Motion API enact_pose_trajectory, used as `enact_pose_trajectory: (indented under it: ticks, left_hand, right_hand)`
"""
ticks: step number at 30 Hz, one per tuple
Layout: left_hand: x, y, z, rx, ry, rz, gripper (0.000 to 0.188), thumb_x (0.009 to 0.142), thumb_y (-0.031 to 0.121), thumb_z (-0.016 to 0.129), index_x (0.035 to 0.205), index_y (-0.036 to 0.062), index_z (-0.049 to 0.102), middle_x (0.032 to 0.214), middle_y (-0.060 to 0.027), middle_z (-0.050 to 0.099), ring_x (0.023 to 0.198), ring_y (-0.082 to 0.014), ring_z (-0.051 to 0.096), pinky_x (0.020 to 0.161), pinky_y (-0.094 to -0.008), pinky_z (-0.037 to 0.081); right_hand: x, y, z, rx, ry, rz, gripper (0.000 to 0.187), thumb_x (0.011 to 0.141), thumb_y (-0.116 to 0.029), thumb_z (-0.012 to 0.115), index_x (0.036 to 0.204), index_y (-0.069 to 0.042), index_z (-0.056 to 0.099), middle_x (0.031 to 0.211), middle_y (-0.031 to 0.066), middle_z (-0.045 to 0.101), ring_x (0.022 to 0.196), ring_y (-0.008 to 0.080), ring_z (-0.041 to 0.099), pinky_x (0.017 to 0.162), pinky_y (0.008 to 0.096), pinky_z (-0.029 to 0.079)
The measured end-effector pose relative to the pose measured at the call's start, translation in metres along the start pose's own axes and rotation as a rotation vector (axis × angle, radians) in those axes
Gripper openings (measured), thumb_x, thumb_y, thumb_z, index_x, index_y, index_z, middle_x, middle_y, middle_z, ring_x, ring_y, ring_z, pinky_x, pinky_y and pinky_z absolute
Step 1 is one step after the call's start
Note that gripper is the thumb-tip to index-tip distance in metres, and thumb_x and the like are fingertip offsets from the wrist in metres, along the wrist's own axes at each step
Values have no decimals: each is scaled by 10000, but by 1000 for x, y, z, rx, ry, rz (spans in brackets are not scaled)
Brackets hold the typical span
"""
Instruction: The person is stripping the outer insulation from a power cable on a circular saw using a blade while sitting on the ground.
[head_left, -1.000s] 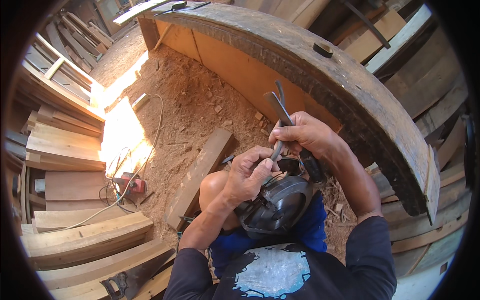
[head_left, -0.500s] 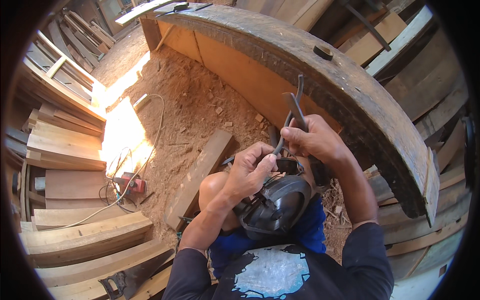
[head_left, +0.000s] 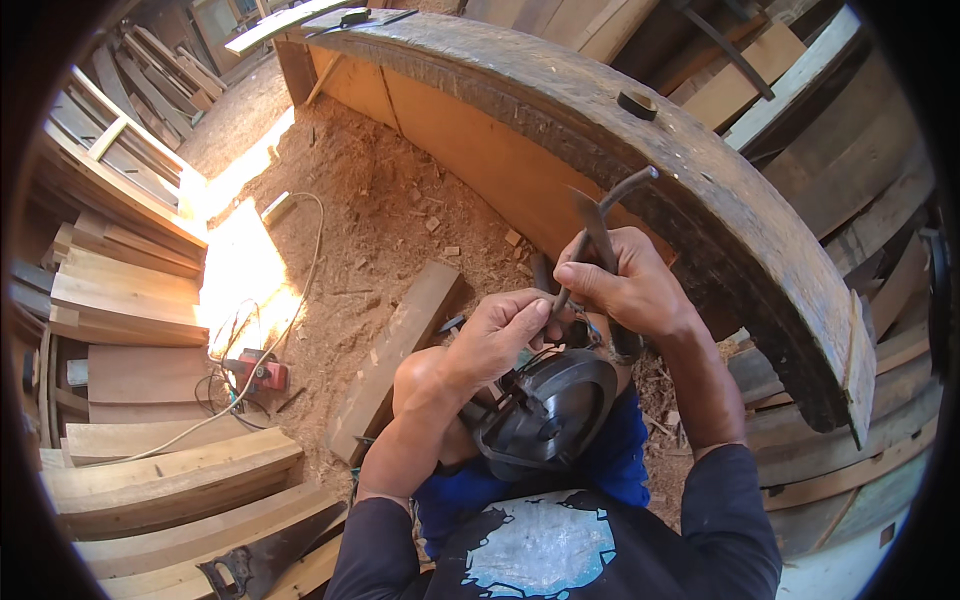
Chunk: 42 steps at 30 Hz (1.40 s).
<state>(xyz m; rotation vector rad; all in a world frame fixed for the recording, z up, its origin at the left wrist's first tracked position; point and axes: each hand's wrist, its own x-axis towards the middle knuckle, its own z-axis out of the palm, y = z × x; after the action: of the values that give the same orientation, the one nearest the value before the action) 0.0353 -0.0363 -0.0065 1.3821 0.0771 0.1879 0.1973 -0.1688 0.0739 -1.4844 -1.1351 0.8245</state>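
My left hand is closed around a dark grey power cable, pinching it between thumb and fingers. Beside it, my right hand grips a dark flat blade, probably a knife; its handle is hidden in the palm. The cable passes against the blade near my right thumb, and its free end bends up and to the right. A black circular saw rests in my lap below both hands, its round blade showing. Thin wires near the saw's body are partly covered by my fingers.
A long worn workbench curves across the right, with a roll of tape on top. A board lies on the sawdust-covered floor. A red power tool with a cord sits at left, near stacked planks and a handsaw.
The cable's free end has swung to the right and now points toward the bench. Both hands have shifted only slightly, and the blade stands closer to upright against the cable.
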Motion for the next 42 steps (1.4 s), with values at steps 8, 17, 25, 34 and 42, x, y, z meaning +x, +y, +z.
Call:
enact_pose_trajectory:
  ticks: [8,17,25,34,42]
  left_hand:
    - [2,-3,-8,-13,-115,62,214,1066,158,534,1186,13,636,1009,-12,672,945,-72,608,870,-265,502]
    - [14,0,-14,-32,17,37,80,1025,102,604,1057,29,604,928,-1,648,861,-67,610,786,-241,516]
    - [20,-16,-1,-83,269,178,82,1017,92,615,996,54,546,846,11,616,738,-49,590,682,-218,505]
    - [20,-23,-1,-52,290,264,62,1026,92,599,1030,77,539,789,11,603,640,-40,559,563,-199,456]
    - [18,-25,0,85,346,280,50,998,50,616,1001,46,566,813,18,590,684,-28,543,610,-203,460]
  right_hand:
    - [-13,4,-3,-11,-19,-7,187,975,-183,684,898,-13,691,698,17,658,652,74,577,589,270,455]
    - [-37,-25,1,-293,36,202,402,995,-230,656,1291,29,577,1052,156,710,940,156,665,828,310,520]
    - [-69,23,10,-275,76,-20,687,1018,-172,574,1574,46,235,1555,309,382,1494,355,331,1201,388,266]
    - [-62,7,30,-56,40,178,635,1022,-84,563,1576,19,271,915,72,605,650,81,523,634,264,503]
    - [-54,10,38,-59,14,135,628,1032,-101,561,1578,18,274,874,40,579,633,81,499,610,264,484]
